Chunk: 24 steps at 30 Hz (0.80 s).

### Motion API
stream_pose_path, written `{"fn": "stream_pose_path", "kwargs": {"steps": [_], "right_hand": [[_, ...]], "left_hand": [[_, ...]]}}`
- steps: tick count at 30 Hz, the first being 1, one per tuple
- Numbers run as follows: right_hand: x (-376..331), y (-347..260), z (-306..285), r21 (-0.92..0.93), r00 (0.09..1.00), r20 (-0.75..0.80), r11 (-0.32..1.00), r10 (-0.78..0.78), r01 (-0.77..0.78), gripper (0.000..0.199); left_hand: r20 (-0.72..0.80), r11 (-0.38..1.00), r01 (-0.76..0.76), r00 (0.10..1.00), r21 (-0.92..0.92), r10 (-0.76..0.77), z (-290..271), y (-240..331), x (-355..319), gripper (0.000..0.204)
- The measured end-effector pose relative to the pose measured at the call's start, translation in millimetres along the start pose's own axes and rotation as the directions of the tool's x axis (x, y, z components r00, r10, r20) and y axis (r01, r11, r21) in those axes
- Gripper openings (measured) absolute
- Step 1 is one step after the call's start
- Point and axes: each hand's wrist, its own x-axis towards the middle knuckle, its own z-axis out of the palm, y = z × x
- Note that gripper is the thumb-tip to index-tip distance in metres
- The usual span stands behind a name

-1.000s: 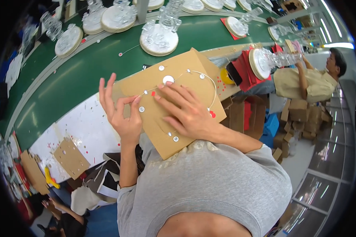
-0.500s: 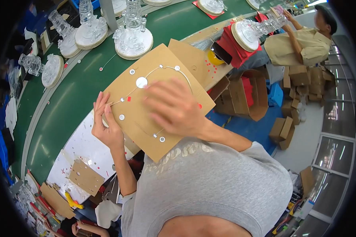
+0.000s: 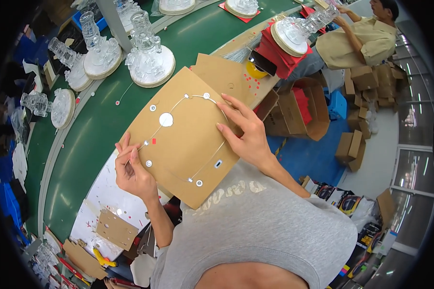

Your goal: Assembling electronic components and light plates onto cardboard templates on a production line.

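Observation:
A tan cardboard panel (image 3: 188, 144) lies tilted before me, with a thin pale wire (image 3: 207, 161) curving across it in a broad loop. Small white clips sit along the wire, and several round white fittings (image 3: 153, 108) dot the panel. A larger white disc (image 3: 166, 120) shows in the upper left. At the panel's left edge my left hand (image 3: 136, 171) pinches the wire between thumb and fingertips. My right hand (image 3: 246, 132) rests on the right edge, thumb and fingers spread, its fingertips touching the panel beside the wire. That hand hides part of the wire.
Clear figurines on round white bases (image 3: 152, 67) stand on the green conveyor (image 3: 101, 103). A second cardboard sheet (image 3: 222, 72) and a black phone (image 3: 263, 62) lie beyond the panel. An open carton (image 3: 294, 113) stands at right. A co-worker (image 3: 352, 43) handles another figurine.
My right hand has moved from the panel's middle to its right edge, uncovering a small white slotted piece. My left hand keeps its pinch at the left edge.

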Motion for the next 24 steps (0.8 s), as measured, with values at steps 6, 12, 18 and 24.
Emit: {"fn": "stream_pose_path", "kwargs": {"steps": [6, 12, 18, 24], "right_hand": [[-3.1, -11.5, 6.0, -0.047, 0.994, 0.097, 0.998, 0.041, -0.036, 0.049], [-9.1, -17.4, 10.3, -0.146, 0.998, 0.059, 0.989, 0.036, -0.027, 0.048], [-31.2, 13.8, 11.1, 0.043, 0.977, -0.138, 0.984, -0.164, 0.171, 0.036], [-31.0, 10.0, 10.0, -0.034, 0.966, -0.055, 0.967, -0.252, 0.251, 0.037]], "left_hand": [[-0.126, 0.992, 0.046, 0.99, -0.115, -0.06, -2.0, -6.3, 2.2, 0.014], [-0.203, 0.992, -0.123, 0.972, -0.014, 0.118, 1.7, -9.8, -2.8, 0.016], [-0.225, 0.994, -0.11, 0.969, -0.024, 0.102, 0.4, -12.3, -1.4, 0.015], [-0.242, 0.991, -0.106, 0.967, -0.076, 0.085, -2.7, -17.3, 5.7, 0.01]]}}
